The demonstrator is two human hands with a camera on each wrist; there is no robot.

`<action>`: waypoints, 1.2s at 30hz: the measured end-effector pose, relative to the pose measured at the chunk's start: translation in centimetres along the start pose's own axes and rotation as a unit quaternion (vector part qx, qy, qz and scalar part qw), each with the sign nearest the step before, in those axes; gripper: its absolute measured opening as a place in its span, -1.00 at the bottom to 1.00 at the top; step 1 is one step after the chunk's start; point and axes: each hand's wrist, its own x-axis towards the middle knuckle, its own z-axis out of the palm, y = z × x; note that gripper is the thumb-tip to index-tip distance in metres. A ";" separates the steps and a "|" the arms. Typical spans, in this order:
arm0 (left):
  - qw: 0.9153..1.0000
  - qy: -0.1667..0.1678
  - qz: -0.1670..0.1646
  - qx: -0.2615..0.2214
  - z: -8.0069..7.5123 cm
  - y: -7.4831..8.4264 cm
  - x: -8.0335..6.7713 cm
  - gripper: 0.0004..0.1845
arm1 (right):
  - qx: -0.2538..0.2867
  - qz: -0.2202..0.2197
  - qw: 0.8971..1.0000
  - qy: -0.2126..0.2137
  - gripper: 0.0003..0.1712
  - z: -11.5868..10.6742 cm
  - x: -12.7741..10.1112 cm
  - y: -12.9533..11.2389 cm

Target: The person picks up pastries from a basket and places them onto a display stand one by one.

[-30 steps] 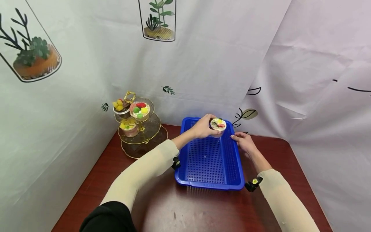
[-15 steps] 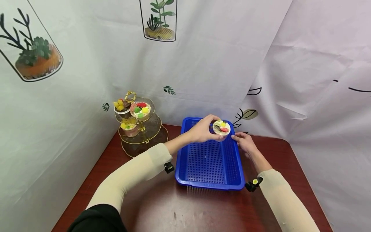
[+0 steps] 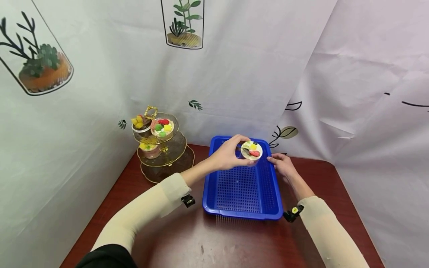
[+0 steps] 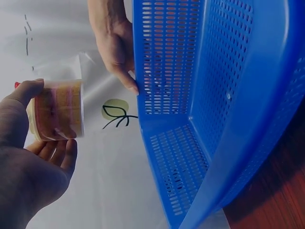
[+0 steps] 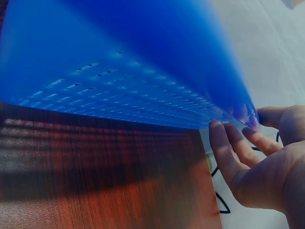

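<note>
In the head view my left hand (image 3: pixel 228 154) holds a small clear cake cup (image 3: pixel 252 152) above the far part of a blue perforated basket (image 3: pixel 242 214). White cream, a red piece and yellow and dark pieces top the cup. From the left wrist, pink and tan layers show through the wall of the cake cup (image 4: pixel 59 109), with thumb and fingers on opposite sides of it. My right hand (image 3: pixel 283 163) pinches the basket's right rim near the far corner. The right wrist view shows the thumb at the rim and fingers (image 5: pixel 228 148) below it.
A gold-edged tiered stand (image 3: pixel 181 143) stands at the back left. Its upper tier bears a chocolate cake cup (image 3: pixel 141 126) and a fruit-topped cake cup (image 3: pixel 162 128); another cake cup (image 3: pixel 149 150) sits on the middle tier. White patterned cloth (image 3: pixel 234 74) hangs behind the reddish-brown table (image 3: pixel 187 242).
My left hand with the cake cup has shifted a little right, then back left and nearer to me, its forearm drawing back. The right hand and the basket stay where they were.
</note>
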 end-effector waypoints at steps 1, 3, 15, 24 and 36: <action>1.000 0.005 0.000 -0.002 -0.1 0.0 -0.2 -0.22 | -0.001 -0.001 1.000 -0.001 -0.46 0.0 0.0 0.0; 1.000 0.015 0.002 -0.005 -0.4 0.1 -0.5 -0.22 | -0.002 -0.002 1.000 -0.002 -0.46 0.1 0.0 -0.1; 0.996 0.080 0.000 -0.049 -0.5 -0.3 -2.4 -0.27 | -0.005 -0.008 1.000 -0.003 -0.44 0.0 -0.3 -0.1; 0.991 0.119 0.000 -0.059 -0.5 -0.5 -4.0 -0.26 | 0.004 -0.012 1.000 -0.011 -0.45 0.0 -0.1 0.2; 0.981 0.180 -0.006 -0.072 -0.8 -0.4 -5.6 -0.26 | 0.008 -0.012 1.000 -0.008 -0.45 -0.1 -0.2 0.2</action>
